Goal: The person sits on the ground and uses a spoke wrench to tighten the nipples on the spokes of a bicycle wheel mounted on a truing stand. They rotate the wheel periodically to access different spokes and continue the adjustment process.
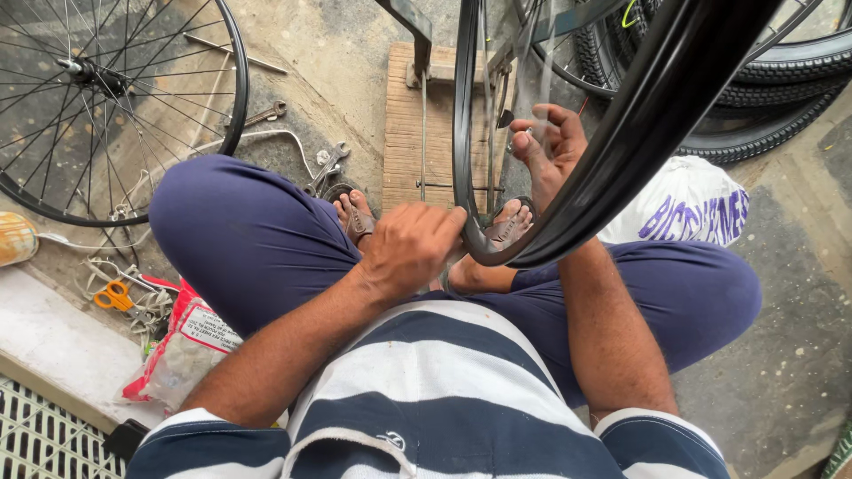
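Concrete workshop floor, left hand (410, 244) clamped on black rim (568, 208), right hand (552, 146) fingers spread, red-trimmed plastic bag (182, 350), contents unclear

Red-white plastic packet (182, 341) by left knee; white printed bag (688, 208) right

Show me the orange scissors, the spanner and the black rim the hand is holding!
orange scissors (113, 295), head view, on the handles.
spanner (328, 163), head view, on its head.
black rim (463, 142), head view, on its left curve.

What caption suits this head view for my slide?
Seated person's left hand grips a black bicycle rim; right hand reaches among its spokes.
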